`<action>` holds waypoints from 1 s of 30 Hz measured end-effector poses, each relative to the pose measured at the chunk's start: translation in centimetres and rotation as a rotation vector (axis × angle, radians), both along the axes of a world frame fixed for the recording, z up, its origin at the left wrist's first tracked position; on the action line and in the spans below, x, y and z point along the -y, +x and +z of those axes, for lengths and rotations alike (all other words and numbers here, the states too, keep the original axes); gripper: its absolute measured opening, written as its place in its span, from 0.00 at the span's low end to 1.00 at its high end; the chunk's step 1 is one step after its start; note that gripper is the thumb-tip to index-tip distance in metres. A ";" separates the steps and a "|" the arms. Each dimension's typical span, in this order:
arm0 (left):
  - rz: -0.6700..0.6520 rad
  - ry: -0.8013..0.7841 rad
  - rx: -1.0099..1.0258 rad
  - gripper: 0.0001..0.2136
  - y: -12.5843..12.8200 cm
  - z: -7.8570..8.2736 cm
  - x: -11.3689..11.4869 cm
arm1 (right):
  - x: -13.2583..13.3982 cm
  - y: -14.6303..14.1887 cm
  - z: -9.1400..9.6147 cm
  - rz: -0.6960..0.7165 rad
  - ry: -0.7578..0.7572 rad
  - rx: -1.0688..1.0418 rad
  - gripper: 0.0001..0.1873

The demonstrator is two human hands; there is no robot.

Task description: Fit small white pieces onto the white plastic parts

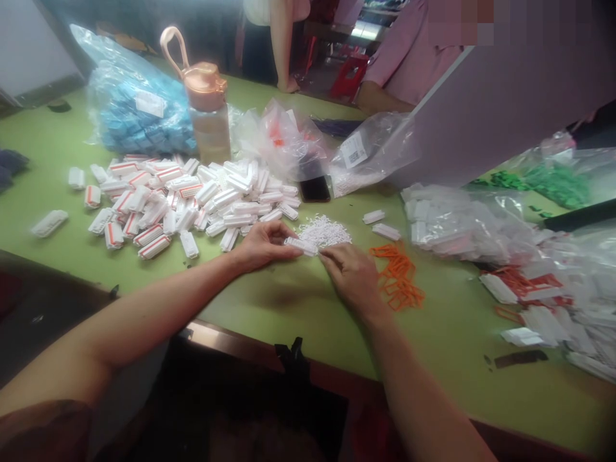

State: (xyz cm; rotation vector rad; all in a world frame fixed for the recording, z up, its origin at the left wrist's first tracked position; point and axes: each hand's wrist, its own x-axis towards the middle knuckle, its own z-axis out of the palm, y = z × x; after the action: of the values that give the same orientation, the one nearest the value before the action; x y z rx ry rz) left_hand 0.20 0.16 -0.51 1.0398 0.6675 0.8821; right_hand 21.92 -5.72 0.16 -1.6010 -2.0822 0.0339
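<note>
My left hand (264, 246) grips one end of a white rectangular plastic piece (301, 246), held just above the table. At the piece's other end are the bunched fingertips of my right hand (350, 273); whether a small part is pinched in them I cannot make out. Right behind the hands lies a heap of tiny white plastic parts (327, 229). To the left spreads a large pile of similar white pieces (231, 196), some with an orange stripe. Beside my right hand sits a loose pile of orange rectangular frames (398, 276).
On the green table (240, 298) stand a bottle (209, 109) and a bag of blue parts (139, 109). A phone (316, 190) lies near clear bags (370, 154). Bagged white pieces (457, 221) fill the right side. A grey panel (500, 96) rises behind. Other people are beyond the table.
</note>
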 end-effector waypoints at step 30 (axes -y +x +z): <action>-0.144 0.131 -0.209 0.18 -0.1 0.9 0.4 | 1.1 -2.6 2.5 0.111 0.027 -0.443 0.07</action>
State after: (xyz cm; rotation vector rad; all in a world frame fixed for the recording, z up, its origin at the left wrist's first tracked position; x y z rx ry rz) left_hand 0.06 -0.23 0.35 1.2942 0.7067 0.7048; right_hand 19.34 -6.81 2.67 -1.3157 -1.8099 0.3634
